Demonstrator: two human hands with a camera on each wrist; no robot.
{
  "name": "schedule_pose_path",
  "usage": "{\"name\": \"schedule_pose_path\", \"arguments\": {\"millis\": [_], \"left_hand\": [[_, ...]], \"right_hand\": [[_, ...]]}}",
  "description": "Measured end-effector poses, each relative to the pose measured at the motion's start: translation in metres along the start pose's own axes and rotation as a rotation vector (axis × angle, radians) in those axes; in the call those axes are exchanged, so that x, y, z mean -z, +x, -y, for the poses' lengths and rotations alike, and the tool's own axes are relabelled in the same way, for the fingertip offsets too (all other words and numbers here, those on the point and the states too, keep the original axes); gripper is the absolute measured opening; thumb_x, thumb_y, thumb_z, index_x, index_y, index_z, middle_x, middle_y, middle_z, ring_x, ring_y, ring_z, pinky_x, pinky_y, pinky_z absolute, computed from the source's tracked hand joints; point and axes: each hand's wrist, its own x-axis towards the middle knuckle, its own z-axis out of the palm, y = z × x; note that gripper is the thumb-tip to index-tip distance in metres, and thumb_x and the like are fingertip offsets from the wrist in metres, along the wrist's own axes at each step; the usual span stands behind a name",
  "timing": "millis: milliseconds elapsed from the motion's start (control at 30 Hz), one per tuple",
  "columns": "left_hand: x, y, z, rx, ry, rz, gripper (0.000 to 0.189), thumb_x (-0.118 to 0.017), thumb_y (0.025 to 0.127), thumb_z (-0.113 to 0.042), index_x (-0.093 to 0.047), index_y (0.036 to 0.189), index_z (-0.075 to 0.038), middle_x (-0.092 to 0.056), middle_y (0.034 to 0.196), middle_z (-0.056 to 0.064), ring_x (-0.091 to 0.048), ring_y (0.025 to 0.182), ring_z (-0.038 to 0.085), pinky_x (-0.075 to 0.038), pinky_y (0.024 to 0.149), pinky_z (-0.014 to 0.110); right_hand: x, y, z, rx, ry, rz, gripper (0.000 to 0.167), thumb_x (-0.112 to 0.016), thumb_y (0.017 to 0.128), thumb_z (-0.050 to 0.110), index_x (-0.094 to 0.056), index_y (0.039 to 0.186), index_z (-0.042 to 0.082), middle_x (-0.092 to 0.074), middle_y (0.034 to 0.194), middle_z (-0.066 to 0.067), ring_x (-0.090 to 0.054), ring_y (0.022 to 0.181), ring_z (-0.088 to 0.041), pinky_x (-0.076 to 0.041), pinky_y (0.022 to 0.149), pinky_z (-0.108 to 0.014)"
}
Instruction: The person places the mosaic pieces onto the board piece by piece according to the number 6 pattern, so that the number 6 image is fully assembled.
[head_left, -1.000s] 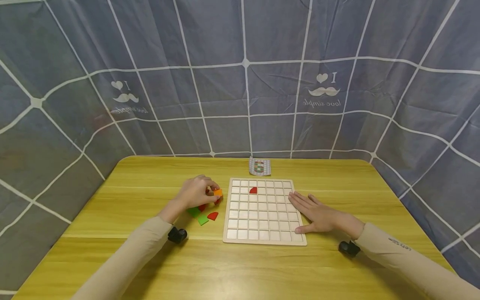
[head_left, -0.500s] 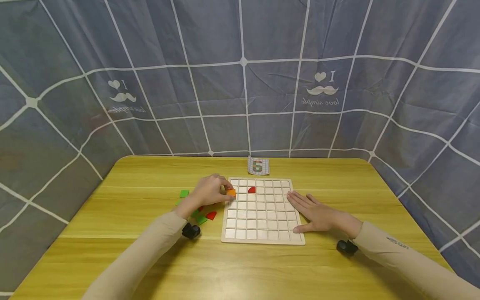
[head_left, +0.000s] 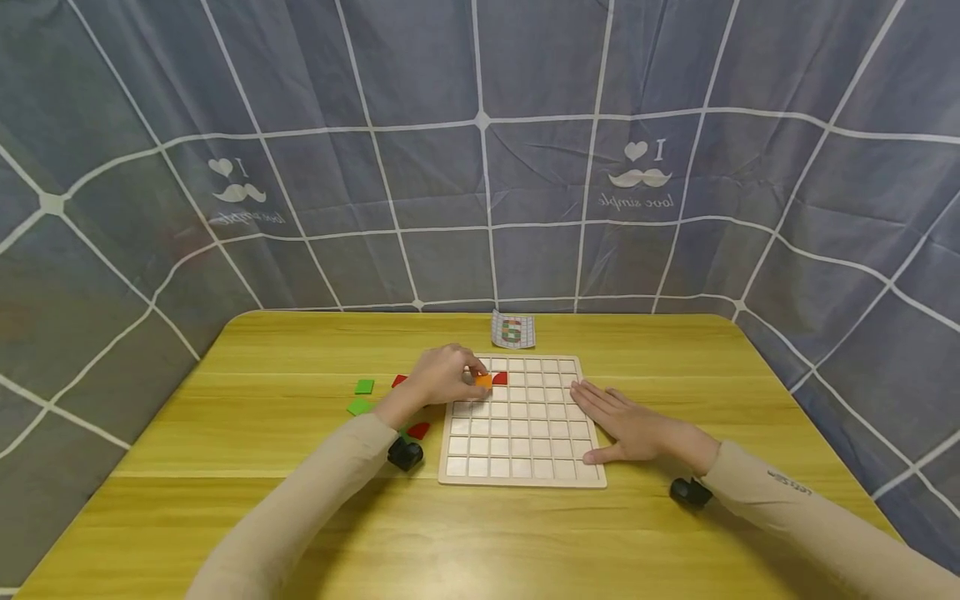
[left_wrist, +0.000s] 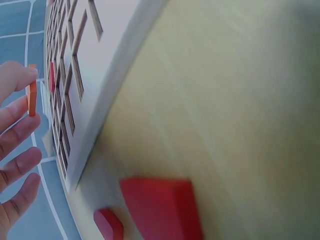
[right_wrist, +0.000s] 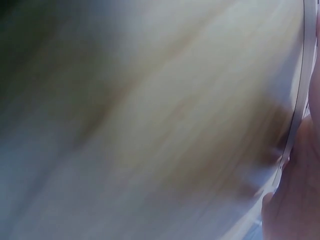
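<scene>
My left hand (head_left: 442, 375) pinches an orange square tile (head_left: 483, 381) between thumb and fingers, over the upper left of a pale wooden grid board (head_left: 521, 483). Just right of that tile, a red quarter-round tile (head_left: 501, 378) lies in a cell of the board. In the left wrist view the orange tile (left_wrist: 32, 95) stands on edge between the fingertips, with the other fingers spread. My right hand (head_left: 626, 427) lies flat with straight fingers on the board's right edge. The right wrist view catches only part of that hand (right_wrist: 295, 200) beside the rim.
Loose green tiles (head_left: 364, 387) and red tiles (head_left: 418, 430) lie left of the board, partly hidden by the left forearm. A small printed paper card (head_left: 513, 331) with a coloured pattern lies behind the board. A grey curtain (head_left: 420, 183) hangs beyond the table's back edge.
My left hand has carried the orange tile rightward from the loose pile to over the board, beside the red tile. My right hand keeps its place on the board's edge.
</scene>
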Motion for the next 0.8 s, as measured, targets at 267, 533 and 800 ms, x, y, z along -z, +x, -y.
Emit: {"name": "schedule_pose_path", "arguments": {"millis": [267,533,800], "left_hand": [[-0.002,0.011,-0.009,-0.009,-0.053,0.01,0.027,-0.075,0.077,-0.04,-0.077,0.099,-0.023,-0.072,0.102,-0.006,-0.062,0.09,0.011,-0.048,0.064,0.028],[-0.007,0.023,-0.014,-0.018,-0.025,0.018,0.026,-0.074,0.08,-0.04,-0.076,0.1,-0.025,-0.071,0.107,-0.007,-0.063,0.101,0.014,-0.049,0.066,0.03],[-0.014,0.035,-0.019,-0.013,-0.009,0.06,0.025,-0.071,0.083,-0.042,-0.076,0.102,-0.026,-0.07,0.113,-0.007,-0.061,0.109,0.015,-0.05,0.068,0.03]], "right_hand": [[0.0,0.001,-0.001,-0.005,0.005,0.019,0.1,-0.054,0.089,0.059,-0.008,0.153,-0.001,-0.002,0.161,-0.02,-0.005,0.148,-0.037,-0.013,0.116,-0.057],[0.001,0.001,-0.001,0.008,-0.003,0.019,0.099,-0.053,0.09,0.06,-0.008,0.153,-0.002,-0.003,0.161,-0.021,-0.006,0.148,-0.037,-0.014,0.116,-0.058],[0.002,-0.001,0.001,0.016,-0.004,0.012,0.099,-0.053,0.09,0.058,-0.009,0.152,-0.004,-0.005,0.159,-0.024,-0.008,0.147,-0.041,-0.015,0.114,-0.061]]}}
